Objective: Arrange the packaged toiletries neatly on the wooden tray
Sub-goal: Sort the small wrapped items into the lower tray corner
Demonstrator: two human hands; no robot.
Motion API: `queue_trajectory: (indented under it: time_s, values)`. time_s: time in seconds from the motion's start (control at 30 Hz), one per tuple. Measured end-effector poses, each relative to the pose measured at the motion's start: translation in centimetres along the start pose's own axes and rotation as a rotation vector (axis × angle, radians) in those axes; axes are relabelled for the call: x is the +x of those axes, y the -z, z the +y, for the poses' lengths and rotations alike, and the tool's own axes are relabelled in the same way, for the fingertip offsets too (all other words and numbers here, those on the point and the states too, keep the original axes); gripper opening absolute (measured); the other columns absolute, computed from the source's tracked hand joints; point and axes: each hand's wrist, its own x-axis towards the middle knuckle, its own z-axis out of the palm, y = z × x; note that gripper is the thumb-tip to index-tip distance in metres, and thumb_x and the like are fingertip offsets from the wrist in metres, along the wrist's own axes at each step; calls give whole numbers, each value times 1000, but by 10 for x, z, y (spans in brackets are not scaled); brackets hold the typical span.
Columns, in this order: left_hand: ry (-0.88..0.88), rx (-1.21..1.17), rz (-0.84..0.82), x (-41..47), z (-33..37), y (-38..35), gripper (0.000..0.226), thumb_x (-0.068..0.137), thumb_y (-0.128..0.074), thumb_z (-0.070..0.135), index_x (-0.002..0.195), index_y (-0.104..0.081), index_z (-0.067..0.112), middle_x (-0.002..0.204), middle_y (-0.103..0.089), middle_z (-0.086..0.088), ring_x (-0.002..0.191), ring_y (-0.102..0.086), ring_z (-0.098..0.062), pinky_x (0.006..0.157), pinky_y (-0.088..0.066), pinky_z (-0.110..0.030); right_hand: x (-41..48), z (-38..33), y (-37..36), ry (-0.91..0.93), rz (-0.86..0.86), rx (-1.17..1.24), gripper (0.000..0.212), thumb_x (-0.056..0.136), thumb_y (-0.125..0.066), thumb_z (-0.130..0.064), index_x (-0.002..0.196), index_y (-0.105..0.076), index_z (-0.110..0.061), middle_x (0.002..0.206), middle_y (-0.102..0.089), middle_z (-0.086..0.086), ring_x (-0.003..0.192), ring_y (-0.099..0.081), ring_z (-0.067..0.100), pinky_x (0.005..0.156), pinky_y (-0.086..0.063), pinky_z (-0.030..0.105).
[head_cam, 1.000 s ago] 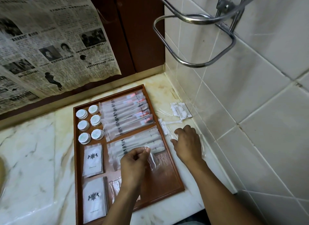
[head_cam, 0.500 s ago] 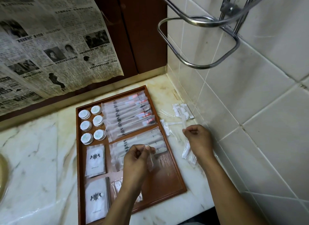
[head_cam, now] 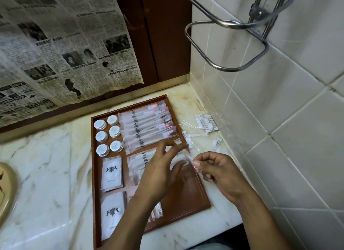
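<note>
Eng: Right hand (head_cam: 221,175) came off the counter (head_cam: 55,156) to the right edge of the wooden tray (head_cam: 186,198), thumb and forefinger pinching a clear packet (head_cam: 188,157).
Ops: Left?
Eng: Left hand (head_cam: 158,173) is just beside it, fingers half spread. Can't tell if it grips the packet too. Likely both hands are straightening it before laying it down.
Ops: Where does it go?
Eng: Probably the bare near-right corner. More swab packets (head_cam: 206,122) wait on the counter by the wall.

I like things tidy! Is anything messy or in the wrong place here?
Yes. Several cotton swab packets lie scattered at odd angles on the marble counter, between the wooden tray and the tiled wall, while most things on the tray sit in neat rows. The right hand pinches another clear packet.
</note>
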Motion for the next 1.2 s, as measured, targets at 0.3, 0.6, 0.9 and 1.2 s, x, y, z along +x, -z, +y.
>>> queue_trajectory:
  time_s: [0.3, 0.6, 0.9, 1.2]
  values:
    - [103, -107, 58, -19, 5, 12, 2, 91, -76, 29, 90, -74, 29, 90, -62, 14, 74, -55, 2, 66, -39, -13, -22, 3, -14, 58, -122, 241, 34, 80, -81, -18, 105, -73, 4, 80, -58, 14, 63, -48, 13, 59, -41, 24]
    - [662, -615, -110, -42, 23, 18, 15, 81, -85, 15, 79, -73, 6, 70, -71, -3, 59, -61, -11, 57, -47, -18, -19, 25, -44, 127, 273, -190, 12, 93, -69, -16, 100, -79, -20, 83, -74, -10, 73, -63, 4, 74, -50, 24]
    - [814, -772, -121, -55, 21, 32, 16, 81, -82, 3, 74, -68, 7, 45, -54, 12, 36, -43, 3, 41, -33, -10, -23, 23, -45, 72, 102, -72, 19, 86, -75, -7, 101, -79, -17, 73, -63, 9, 67, -52, 21, 67, -49, 34]
    - [836, -695, -98, -67, 8, 37, 15, 80, -85, 8, 75, -70, 8, 55, -60, 7, 39, -43, 4, 42, -33, -10, -20, 39, -53, 0, 106, -20, 22, 82, -76, 2, 99, -77, -12, 90, -75, 8, 69, -62, 10, 71, -49, 29]
